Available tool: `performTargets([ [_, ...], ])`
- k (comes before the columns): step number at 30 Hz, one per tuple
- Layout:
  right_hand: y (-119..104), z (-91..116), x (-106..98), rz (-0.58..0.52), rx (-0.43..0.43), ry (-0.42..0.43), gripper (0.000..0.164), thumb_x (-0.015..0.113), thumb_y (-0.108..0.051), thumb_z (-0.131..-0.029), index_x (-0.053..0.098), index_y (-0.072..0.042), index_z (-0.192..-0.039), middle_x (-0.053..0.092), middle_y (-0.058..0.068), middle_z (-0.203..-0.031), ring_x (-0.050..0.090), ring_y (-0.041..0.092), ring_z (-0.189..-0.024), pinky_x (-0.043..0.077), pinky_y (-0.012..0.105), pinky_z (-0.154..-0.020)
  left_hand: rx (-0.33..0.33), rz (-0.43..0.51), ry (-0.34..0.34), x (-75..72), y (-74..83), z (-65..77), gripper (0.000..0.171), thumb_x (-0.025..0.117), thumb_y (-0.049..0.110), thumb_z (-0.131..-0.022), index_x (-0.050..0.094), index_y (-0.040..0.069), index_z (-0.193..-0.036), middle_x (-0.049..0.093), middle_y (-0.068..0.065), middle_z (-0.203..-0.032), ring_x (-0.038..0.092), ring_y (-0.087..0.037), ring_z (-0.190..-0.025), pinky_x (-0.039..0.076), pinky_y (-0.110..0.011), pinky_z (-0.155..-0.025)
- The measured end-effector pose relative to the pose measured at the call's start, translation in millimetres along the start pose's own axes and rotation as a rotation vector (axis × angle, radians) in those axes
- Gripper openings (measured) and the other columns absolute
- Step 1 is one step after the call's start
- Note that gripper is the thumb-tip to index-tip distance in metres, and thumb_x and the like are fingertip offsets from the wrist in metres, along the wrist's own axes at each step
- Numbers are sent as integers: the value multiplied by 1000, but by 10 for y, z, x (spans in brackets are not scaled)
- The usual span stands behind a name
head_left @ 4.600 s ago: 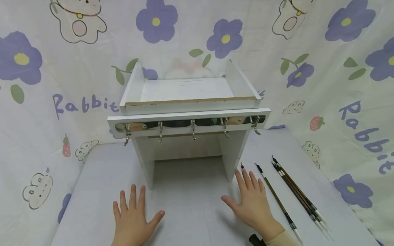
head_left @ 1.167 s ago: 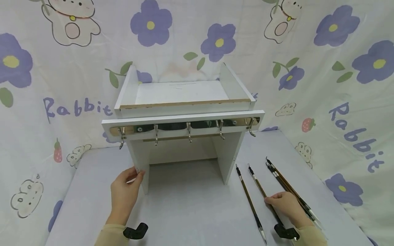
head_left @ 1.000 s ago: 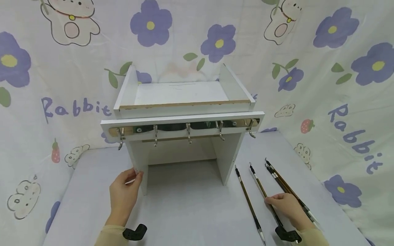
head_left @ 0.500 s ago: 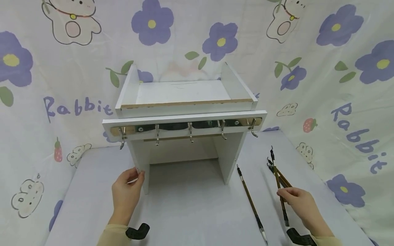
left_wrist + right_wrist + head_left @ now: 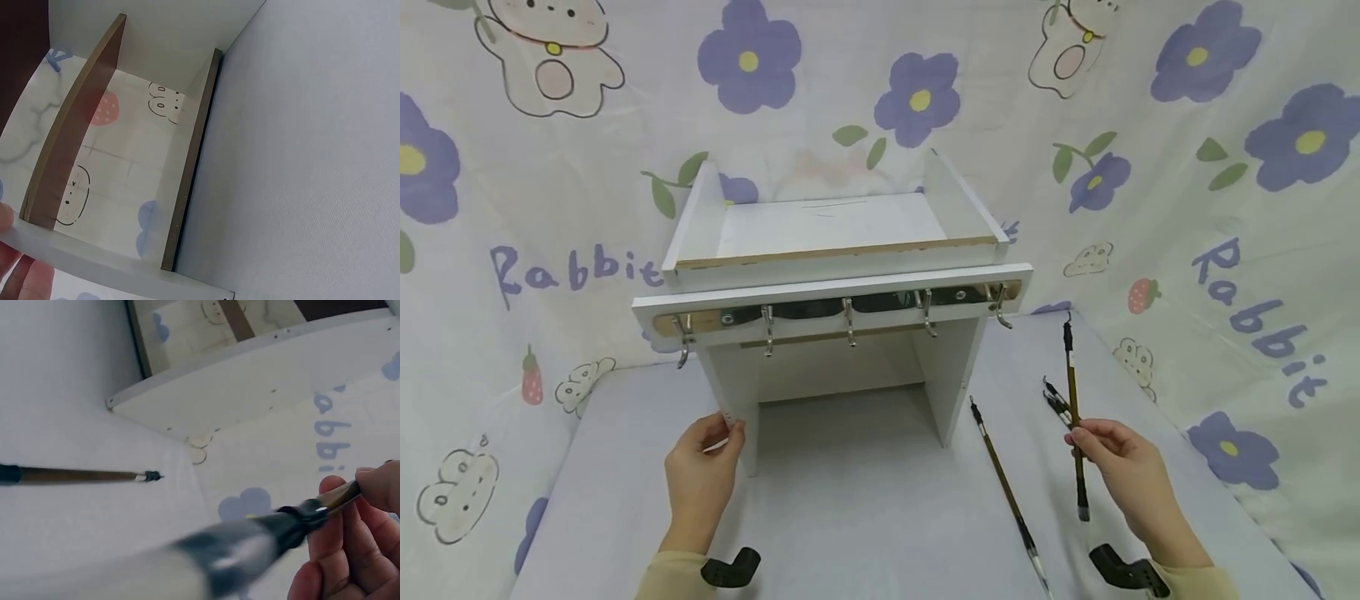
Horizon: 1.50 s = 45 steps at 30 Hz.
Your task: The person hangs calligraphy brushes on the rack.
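My right hand (image 5: 1131, 479) pinches a calligraphy brush (image 5: 1071, 379) by its brown handle, thumb against the fingers. The brush is raised off the table, its hanging loop up and its white tip down; the tip looms close in the right wrist view. A white wooden rack (image 5: 850, 275) stands at the middle, with several metal hooks (image 5: 848, 321) on a strip along its front. My left hand (image 5: 702, 479) grips the front edge of the rack's left side panel (image 5: 112, 262) between thumb and fingers. Nothing hangs on the hooks.
Another calligraphy brush (image 5: 1000, 471) lies on the white table right of the rack. Further right lie more brushes (image 5: 1054, 396), mostly hidden behind my right hand. A patterned cloth (image 5: 842, 100) hangs behind and at the sides.
Both hands first lay spread on the table. The left took hold of the rack's panel; the right picked up the middle brush, lifted it and turned it more upright.
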State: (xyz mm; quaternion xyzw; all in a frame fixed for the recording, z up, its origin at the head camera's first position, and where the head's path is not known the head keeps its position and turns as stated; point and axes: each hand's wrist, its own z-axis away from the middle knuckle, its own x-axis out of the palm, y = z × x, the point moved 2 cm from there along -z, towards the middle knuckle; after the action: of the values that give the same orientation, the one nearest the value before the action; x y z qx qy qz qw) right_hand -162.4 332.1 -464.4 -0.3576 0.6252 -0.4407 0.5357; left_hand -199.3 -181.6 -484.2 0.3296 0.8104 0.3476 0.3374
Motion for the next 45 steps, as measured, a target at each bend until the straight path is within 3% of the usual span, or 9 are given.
performTargets([
  [6,-204,41,82,-42,-30,6,49,59,-36,-84,52,-6,-121,63,9,-104,60,17,-92,49,18,-77,-12,-18,11,-24,-6,-2,11,68,17,-78,66,12,-87,63,5,-80,61,-6,-73,51,-13,-61],
  [19,-461,185,264,-93,-181,10,29,63,-22,-83,60,-3,-105,64,11,-97,60,18,-90,50,20,-76,-22,-11,4,-8,-35,5,11,68,18,-78,65,13,-88,63,6,-80,61,-5,-74,51,-13,-61],
  [24,-490,219,332,-130,-232,-42,26,63,-16,-83,59,-2,-104,64,13,-96,61,19,-90,51,24,-76,-23,-15,6,3,-43,11,11,68,18,-78,65,13,-87,63,7,-79,61,-5,-73,51,-13,-61],
  [29,-494,242,413,-86,-289,-83,22,63,-16,-83,61,-7,-103,64,10,-96,60,18,-88,51,23,-75,-26,-10,5,2,-39,22,11,68,19,-78,65,13,-87,63,6,-79,61,-7,-73,51,-14,-61],
  [33,-497,248,486,-44,-301,-105,20,63,-21,-83,62,-11,-101,64,5,-96,61,16,-87,52,25,-72,-28,-18,5,-2,-33,34,11,67,20,-79,65,13,-87,63,5,-80,61,-8,-74,50,-13,-61],
  [45,-508,233,556,-72,-323,-130,21,62,-19,-84,61,-7,-101,63,6,-97,60,17,-90,52,27,-73,-7,-33,5,15,-26,3,13,67,21,-79,64,11,-88,63,5,-80,61,-5,-74,50,-13,-61],
])
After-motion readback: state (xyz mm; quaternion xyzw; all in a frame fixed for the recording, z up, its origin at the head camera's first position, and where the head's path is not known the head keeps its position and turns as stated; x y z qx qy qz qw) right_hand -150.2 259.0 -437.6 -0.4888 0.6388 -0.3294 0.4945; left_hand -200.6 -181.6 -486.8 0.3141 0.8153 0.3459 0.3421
